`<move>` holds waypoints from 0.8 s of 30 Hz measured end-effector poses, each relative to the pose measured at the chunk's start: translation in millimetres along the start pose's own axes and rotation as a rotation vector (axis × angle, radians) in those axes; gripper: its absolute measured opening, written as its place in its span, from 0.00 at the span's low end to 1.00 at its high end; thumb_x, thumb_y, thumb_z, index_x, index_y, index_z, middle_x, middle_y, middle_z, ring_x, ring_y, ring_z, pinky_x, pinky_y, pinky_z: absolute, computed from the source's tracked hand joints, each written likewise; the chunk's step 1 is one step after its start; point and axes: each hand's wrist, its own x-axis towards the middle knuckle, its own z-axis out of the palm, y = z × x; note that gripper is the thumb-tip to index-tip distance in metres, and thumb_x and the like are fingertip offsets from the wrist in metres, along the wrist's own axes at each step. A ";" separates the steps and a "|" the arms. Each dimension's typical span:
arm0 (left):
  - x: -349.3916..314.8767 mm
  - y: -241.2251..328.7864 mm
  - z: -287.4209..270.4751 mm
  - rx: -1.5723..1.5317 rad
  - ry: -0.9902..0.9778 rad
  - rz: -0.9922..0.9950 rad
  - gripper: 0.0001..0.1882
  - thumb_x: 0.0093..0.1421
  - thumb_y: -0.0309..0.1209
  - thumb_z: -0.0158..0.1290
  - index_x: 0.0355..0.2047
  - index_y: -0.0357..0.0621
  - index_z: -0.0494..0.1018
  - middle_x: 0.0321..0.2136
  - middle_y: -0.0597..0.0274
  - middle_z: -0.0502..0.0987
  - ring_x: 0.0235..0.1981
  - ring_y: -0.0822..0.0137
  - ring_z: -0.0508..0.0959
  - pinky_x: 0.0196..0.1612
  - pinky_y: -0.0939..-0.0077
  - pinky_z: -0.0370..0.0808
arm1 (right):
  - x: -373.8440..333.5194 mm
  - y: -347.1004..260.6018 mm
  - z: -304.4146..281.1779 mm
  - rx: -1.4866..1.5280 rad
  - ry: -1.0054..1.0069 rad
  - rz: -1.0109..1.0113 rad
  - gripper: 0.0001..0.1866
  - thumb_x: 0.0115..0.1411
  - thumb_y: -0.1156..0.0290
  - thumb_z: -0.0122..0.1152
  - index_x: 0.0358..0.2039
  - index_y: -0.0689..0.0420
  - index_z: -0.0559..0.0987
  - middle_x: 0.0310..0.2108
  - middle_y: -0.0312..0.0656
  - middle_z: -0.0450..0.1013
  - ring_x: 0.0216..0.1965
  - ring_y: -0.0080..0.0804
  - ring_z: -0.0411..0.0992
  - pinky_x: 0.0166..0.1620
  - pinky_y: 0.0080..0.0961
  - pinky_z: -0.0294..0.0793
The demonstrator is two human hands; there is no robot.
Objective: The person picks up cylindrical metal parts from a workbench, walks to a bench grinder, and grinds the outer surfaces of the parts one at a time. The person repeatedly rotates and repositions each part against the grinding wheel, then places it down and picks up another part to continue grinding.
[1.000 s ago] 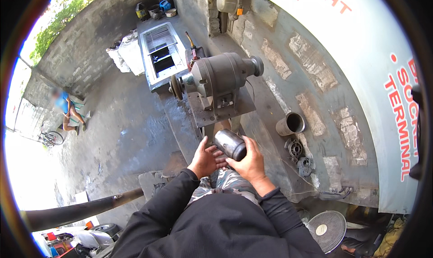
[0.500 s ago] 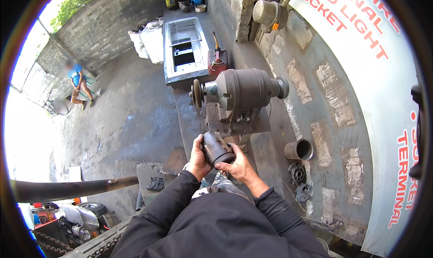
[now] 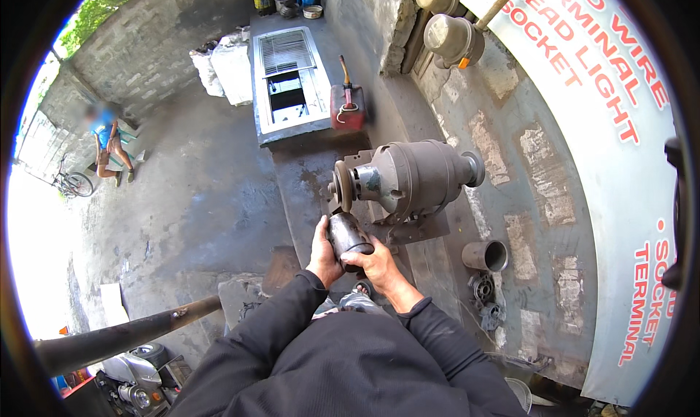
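Note:
Between both my hands is a dark metal cylinder [image 3: 348, 232], its shiny surface marked with darker patches, tilted with its far end at the grinder. My left hand [image 3: 324, 255] wraps its left side. On the right and near end, my right hand [image 3: 379, 268] is closed, its thumb lying across the cylinder. Just beyond the far end is the wheel [image 3: 342, 186] of a bench grinder, whose big grey-brown motor body [image 3: 415, 176] extends to the right. Whether the cylinder touches the wheel I cannot tell.
An open-ended metal cylinder [image 3: 484, 256] and round metal parts [image 3: 484, 288] lie at right by the wall. A red jerrycan [image 3: 347, 107] stands beyond the grinder, beside a white louvred frame [image 3: 293, 78]. A thick pipe [image 3: 138, 333] crosses at lower left. A seated person [image 3: 109, 143] is far left.
My hands have brought the cylinder closer to the grinder wheel, and the right thumb now lies farther over it. The whole view has shifted, with the grinder lower and more to the right.

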 end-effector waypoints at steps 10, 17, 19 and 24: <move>16.6 32.8 7.0 -0.039 0.080 -0.044 0.34 0.67 0.64 0.44 0.49 0.45 0.75 0.41 0.50 0.83 0.40 0.50 0.84 0.50 0.50 0.81 | 36.2 -10.5 33.2 0.014 0.133 -0.070 0.32 0.47 0.70 0.79 0.52 0.66 0.77 0.43 0.43 0.79 0.38 0.31 0.78 0.44 0.28 0.80; 26.2 33.8 12.7 -0.050 0.122 -0.090 0.30 0.70 0.60 0.44 0.47 0.45 0.75 0.39 0.51 0.82 0.38 0.51 0.84 0.47 0.49 0.81 | 33.8 -15.9 26.2 0.040 0.189 0.149 0.22 0.55 0.65 0.73 0.47 0.63 0.80 0.34 0.41 0.79 0.26 0.29 0.76 0.23 0.28 0.72; 28.0 36.0 13.8 0.035 0.143 -0.091 0.29 0.70 0.60 0.44 0.47 0.45 0.75 0.39 0.51 0.82 0.37 0.52 0.84 0.46 0.50 0.81 | 33.0 -10.3 27.7 0.227 0.202 0.186 0.20 0.55 0.64 0.73 0.44 0.60 0.81 0.32 0.38 0.78 0.25 0.26 0.74 0.22 0.25 0.69; 33.4 34.2 22.6 0.161 0.337 -0.089 0.28 0.71 0.58 0.43 0.44 0.45 0.76 0.34 0.52 0.81 0.32 0.54 0.82 0.43 0.52 0.81 | 27.4 0.0 31.9 0.544 0.199 0.241 0.20 0.57 0.61 0.72 0.46 0.57 0.79 0.31 0.37 0.76 0.27 0.28 0.74 0.23 0.27 0.69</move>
